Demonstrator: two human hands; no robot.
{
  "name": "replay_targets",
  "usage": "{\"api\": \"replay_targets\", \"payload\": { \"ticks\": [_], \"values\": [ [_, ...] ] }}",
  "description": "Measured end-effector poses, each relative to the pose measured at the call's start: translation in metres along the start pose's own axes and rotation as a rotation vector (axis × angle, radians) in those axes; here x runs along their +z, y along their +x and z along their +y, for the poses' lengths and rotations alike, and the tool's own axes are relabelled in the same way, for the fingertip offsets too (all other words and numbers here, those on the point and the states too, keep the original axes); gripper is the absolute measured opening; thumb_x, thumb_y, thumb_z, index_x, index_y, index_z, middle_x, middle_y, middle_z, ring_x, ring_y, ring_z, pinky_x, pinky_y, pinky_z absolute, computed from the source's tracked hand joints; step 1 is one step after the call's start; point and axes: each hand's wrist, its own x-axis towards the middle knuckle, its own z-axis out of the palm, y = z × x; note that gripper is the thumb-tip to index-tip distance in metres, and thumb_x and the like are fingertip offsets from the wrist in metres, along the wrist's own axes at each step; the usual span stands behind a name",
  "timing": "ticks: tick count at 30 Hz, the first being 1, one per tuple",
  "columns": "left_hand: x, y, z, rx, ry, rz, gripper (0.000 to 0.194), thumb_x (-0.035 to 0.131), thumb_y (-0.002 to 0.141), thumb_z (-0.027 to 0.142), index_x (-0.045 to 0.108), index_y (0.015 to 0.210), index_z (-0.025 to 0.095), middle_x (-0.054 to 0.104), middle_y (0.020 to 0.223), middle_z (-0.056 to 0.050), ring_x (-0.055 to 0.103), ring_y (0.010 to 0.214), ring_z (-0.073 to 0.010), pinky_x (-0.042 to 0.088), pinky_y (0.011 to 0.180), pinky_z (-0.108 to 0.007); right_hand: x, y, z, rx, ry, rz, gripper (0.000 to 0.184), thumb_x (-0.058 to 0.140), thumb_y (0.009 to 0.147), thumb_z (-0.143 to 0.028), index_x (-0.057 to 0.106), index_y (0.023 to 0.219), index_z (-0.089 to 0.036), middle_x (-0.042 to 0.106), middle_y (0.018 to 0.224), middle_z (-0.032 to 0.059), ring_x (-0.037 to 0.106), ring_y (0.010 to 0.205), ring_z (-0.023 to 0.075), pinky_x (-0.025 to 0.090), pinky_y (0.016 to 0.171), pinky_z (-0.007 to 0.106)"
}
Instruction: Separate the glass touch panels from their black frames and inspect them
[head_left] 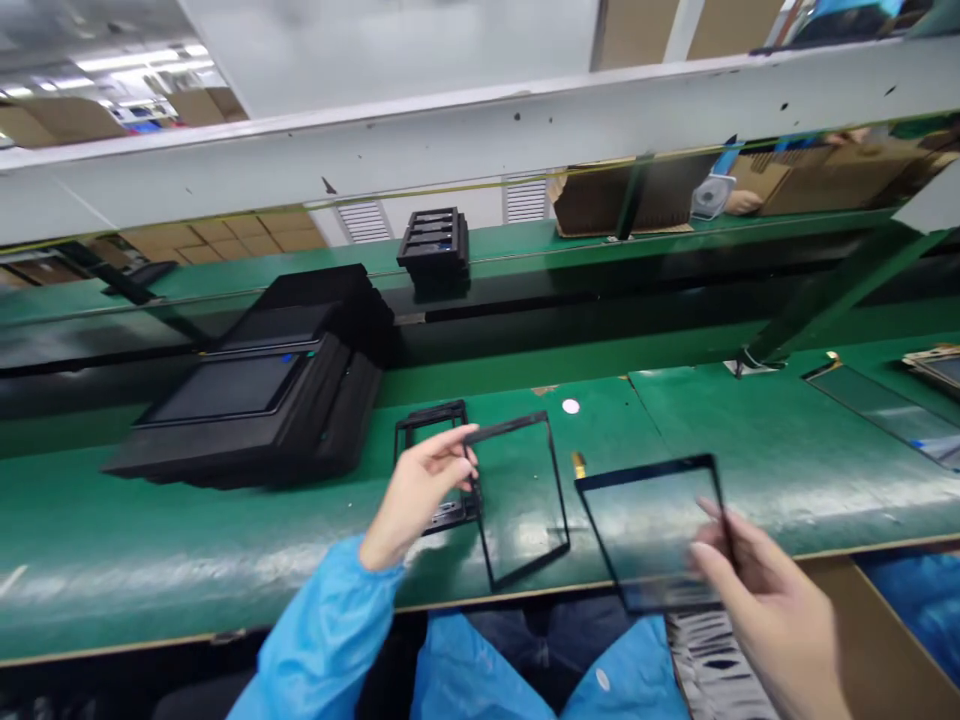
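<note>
My left hand (431, 490) pinches the upper left corner of a thin black rectangular frame (556, 475), tilted over the green bench. Behind and left of it, another black frame (450, 412) lies on the bench, partly covered by my left hand. At the right, my right hand (772, 590) grips the right edge of a clear glass touch panel (645, 530) with a black border. A short gold flex tail (579, 464) sticks up from the panel's upper left corner. The panel and the frame are held apart, side by side.
Stacked black foam trays (247, 420) with screens on top stand at the left of the green bench (225, 550). A smaller black tray stack (435, 240) sits on the back shelf. Another glass panel (885, 405) lies at the right, beyond a green post (840, 290).
</note>
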Motion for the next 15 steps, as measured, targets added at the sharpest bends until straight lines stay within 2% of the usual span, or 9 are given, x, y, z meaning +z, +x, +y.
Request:
{"api": "replay_targets", "payload": {
  "ticks": [2,4,8,12,15],
  "values": [
    [0.021,-0.011,-0.007,0.021,-0.044,-0.014,0.046,0.082,0.077,0.020,0.080,0.123,0.021,0.072,0.084,-0.002,0.069,0.070,-0.0132,0.060,0.062,-0.022,0.029,-0.007,-0.010,0.149,0.222,-0.197,0.064,0.088,0.077,-0.046,0.070,0.134,-0.023,0.070,0.084,0.0057,0.069,0.070,0.0238,0.059,0.050,0.031],
    [0.032,-0.021,-0.012,0.036,-0.081,-0.012,0.045,0.080,0.080,0.019,0.079,0.125,0.022,0.072,0.085,-0.003,0.070,0.072,-0.0137,0.060,0.062,-0.022,0.052,-0.017,-0.012,0.209,0.330,-0.299,0.066,0.089,0.079,-0.041,0.067,0.138,-0.024,0.067,0.084,0.0041,0.066,0.071,0.0212,0.054,0.048,0.026],
    [0.036,-0.033,-0.017,0.067,-0.127,-0.014,0.041,0.080,0.082,0.019,0.081,0.122,0.024,0.071,0.086,-0.004,0.068,0.075,-0.0143,0.060,0.064,-0.022,0.072,-0.034,-0.005,0.265,0.410,-0.254,0.058,0.087,0.082,-0.038,0.069,0.136,-0.025,0.066,0.089,0.0038,0.063,0.076,0.0195,0.053,0.051,0.023],
    [0.035,-0.036,-0.017,0.118,-0.113,0.005,0.039,0.080,0.082,0.020,0.082,0.120,0.025,0.071,0.092,-0.006,0.065,0.076,-0.0144,0.059,0.063,-0.021,0.073,-0.037,0.002,0.288,0.422,-0.277,0.059,0.089,0.081,-0.037,0.069,0.135,-0.025,0.064,0.087,0.0031,0.061,0.074,0.0198,0.053,0.049,0.024],
    [0.036,-0.038,-0.015,0.178,-0.061,0.028,0.035,0.080,0.083,0.020,0.084,0.118,0.026,0.069,0.092,-0.006,0.065,0.082,-0.0162,0.060,0.069,-0.024,0.074,-0.036,0.002,0.293,0.430,-0.302,0.062,0.090,0.079,-0.037,0.068,0.137,-0.026,0.064,0.086,0.0030,0.061,0.073,0.0203,0.053,0.048,0.024]
  ]
}}
